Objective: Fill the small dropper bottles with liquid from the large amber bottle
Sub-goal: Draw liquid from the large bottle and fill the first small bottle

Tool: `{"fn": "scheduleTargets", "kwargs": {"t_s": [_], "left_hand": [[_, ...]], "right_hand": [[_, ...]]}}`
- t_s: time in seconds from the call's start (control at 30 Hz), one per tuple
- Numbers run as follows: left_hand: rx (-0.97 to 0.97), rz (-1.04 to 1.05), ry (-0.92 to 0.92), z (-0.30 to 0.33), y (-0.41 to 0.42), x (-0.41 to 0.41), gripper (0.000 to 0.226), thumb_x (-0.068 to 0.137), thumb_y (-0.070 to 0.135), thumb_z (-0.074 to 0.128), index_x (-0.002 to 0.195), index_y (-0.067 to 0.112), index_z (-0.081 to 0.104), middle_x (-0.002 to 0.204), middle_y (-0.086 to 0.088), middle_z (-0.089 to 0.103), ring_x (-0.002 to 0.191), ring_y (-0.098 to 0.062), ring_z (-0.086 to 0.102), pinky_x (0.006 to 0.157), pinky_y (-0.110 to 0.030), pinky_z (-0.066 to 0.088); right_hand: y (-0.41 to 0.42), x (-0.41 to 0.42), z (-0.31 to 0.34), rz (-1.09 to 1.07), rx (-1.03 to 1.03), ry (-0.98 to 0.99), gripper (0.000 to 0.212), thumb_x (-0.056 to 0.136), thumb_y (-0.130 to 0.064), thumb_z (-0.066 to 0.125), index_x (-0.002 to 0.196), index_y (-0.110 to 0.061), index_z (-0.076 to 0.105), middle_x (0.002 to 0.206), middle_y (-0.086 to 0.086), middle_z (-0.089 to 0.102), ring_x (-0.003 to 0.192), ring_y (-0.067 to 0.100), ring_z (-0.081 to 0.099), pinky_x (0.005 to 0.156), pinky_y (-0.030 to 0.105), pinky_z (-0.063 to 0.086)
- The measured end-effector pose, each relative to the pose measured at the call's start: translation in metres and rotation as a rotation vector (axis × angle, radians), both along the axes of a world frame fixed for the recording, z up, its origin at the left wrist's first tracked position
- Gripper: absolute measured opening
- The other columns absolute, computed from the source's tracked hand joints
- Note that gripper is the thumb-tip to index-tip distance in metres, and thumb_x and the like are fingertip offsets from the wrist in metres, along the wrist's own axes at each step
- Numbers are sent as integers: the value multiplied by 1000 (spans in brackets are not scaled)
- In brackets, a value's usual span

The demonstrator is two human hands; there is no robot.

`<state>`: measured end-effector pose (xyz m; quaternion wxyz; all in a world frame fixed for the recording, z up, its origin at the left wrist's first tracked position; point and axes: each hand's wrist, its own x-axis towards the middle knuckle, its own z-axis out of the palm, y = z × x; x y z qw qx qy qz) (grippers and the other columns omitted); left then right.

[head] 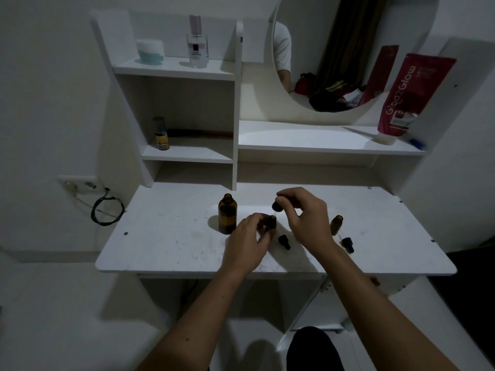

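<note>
The large amber bottle [227, 216] stands uncapped on the white tabletop [166, 245], left of my hands. My left hand [247, 243] grips a small amber dropper bottle [271, 223] that stands upright beside it. Just above that bottle's mouth, my right hand [308, 219] pinches a black dropper cap [277, 206]. A second small amber bottle [336, 224] stands open to the right, partly behind my right wrist. Two loose black dropper caps lie on the table, one [284, 241] between my hands and one [347, 244] at the right.
Shelves at the back hold a jar [150, 51], a perfume bottle [197, 41] and a small spray bottle [160, 133]. A red tube [407, 97] leans by the round mirror [334, 62]. A wall socket with a coiled cable [107, 210] sits left of the table.
</note>
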<state>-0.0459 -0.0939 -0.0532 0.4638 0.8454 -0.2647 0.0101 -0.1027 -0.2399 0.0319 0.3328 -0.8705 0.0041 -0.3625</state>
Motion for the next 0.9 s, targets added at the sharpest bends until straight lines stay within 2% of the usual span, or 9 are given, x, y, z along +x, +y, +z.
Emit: {"fn": "scheduleTargets", "kwargs": {"t_s": [0.17, 0.27, 0.37, 0.5, 0.63, 0.77, 0.9], "left_hand": [[1, 2, 7, 1, 0, -1, 28, 98, 44, 65, 124, 36, 59, 124, 18, 66, 114, -5, 62, 95, -31, 57], [8, 0, 11, 1, 0, -1, 29, 98, 46, 63, 125, 37, 58, 126, 18, 66, 116, -6, 62, 97, -34, 57], [19, 11, 9, 0, 0, -1, 30, 98, 46, 63, 126, 37, 57, 127, 17, 66, 117, -7, 63, 98, -36, 57], [28, 20, -2, 1, 0, -4, 30, 98, 45, 63, 126, 37, 57, 127, 17, 65, 116, -7, 63, 98, -36, 58], [36, 29, 8, 4, -1, -5, 30, 98, 44, 64, 126, 36, 57, 127, 15, 66, 116, -9, 63, 98, -37, 58], [37, 32, 39, 9, 3, -8, 31, 98, 44, 64, 126, 34, 57, 127, 15, 66, 117, -8, 62, 98, -39, 57], [17, 29, 84, 13, 9, -12, 42, 96, 53, 63, 133, 36, 54, 134, 17, 62, 123, -6, 59, 101, -40, 54]], "right_hand": [[1, 4, 2, -1, 1, 23, 8, 97, -6, 69, 93, -12, 71, 82, -3, 73, 79, 1, 71, 77, 8, 52], [5, 3, 2, 8, 15, 35, 3, 97, -12, 71, 98, -12, 73, 85, -5, 75, 83, 0, 72, 79, 8, 52], [6, 0, 0, -21, 48, 56, 11, 97, -16, 72, 106, -11, 74, 90, -7, 75, 87, -6, 70, 82, 5, 50], [8, -1, 1, -49, 93, 58, 4, 96, -11, 71, 95, -13, 75, 85, -5, 75, 84, 0, 71, 78, 7, 51], [9, 0, 4, -46, 73, 59, 12, 96, -6, 70, 89, -16, 72, 80, -9, 74, 81, -1, 71, 77, 9, 52], [12, 1, 15, -34, 54, 58, 8, 99, -12, 68, 99, -13, 75, 83, -9, 76, 82, 0, 72, 80, 15, 56], [14, -4, 43, -45, 73, -46, 9, 100, -12, 67, 105, -12, 75, 87, -5, 76, 84, 2, 73, 81, 16, 57]]}}
